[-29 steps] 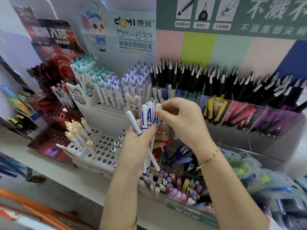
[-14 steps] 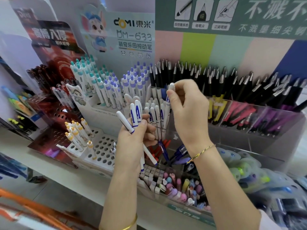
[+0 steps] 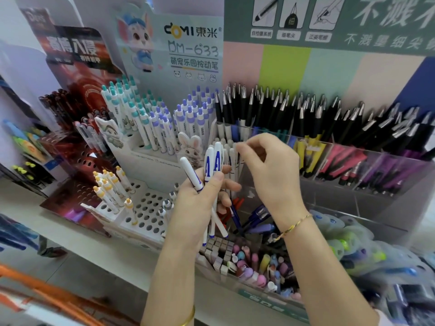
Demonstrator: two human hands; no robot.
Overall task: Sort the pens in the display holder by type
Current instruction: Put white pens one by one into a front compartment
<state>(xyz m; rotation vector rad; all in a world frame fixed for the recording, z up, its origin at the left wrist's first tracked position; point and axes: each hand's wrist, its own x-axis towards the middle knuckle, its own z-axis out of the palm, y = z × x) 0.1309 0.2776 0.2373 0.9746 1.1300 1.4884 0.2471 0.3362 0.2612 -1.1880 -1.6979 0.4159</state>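
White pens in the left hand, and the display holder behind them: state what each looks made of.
The white pens look like plastic: smooth, slightly glossy opaque barrels with printed blue lettering. The display holder is probably clear acrylic or a similar plastic, since pens show through its hazy, lightly reflective walls.

The front strip of the shelf (image 3: 98,241) lies open, so a hand can pass there from the left. The white tray (image 3: 150,215) has many free holes in its middle; yellow-capped pens (image 3: 106,187) stand at its left side. Around the standing white pens (image 3: 225,150) the room is narrow. The left hand (image 3: 200,203) with its bundle of pens (image 3: 213,161) is just before them, the right hand (image 3: 270,170) is beside them, and black pens (image 3: 282,109) rise close behind. Pastel pens (image 3: 244,267) stand under both wrists.
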